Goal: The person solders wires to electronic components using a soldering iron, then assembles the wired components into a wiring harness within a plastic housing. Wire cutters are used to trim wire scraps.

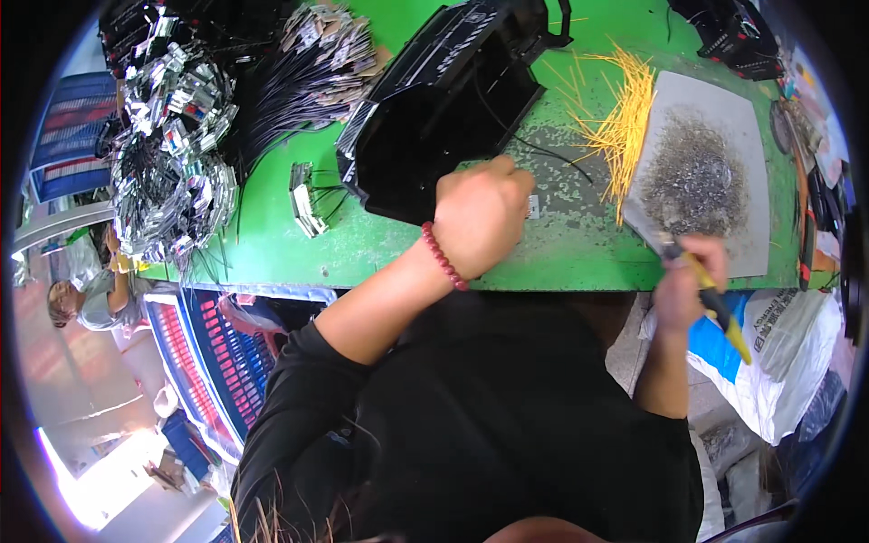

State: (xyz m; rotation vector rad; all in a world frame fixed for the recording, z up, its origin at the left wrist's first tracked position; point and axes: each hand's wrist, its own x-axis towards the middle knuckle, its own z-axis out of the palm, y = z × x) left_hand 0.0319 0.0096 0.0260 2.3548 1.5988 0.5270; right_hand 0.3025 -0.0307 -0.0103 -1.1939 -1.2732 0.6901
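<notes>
Surface (362, 262): green, scuffed, spans 10 to 3 o'clock. Black housing (407, 145) lies on it at 12, hollow showing. Left hand (484, 217), just off centre toward 1, curled at the housing's near edge; cannot tell what its grip pinches, if anything. Right hand (688, 281) at 3, grip clamped round yellow-and-black pliers (718, 306); tips blurred. Judged best: brace housing firmly, keep tips off the thin black cable (554, 153) trailing toward 2. Containers: housing, cable inside; white sack (778, 344), 4 o'clock, contents hidden; grey sheet (756, 226), 2 o'clock, bearing dark bits (692, 172).
</notes>
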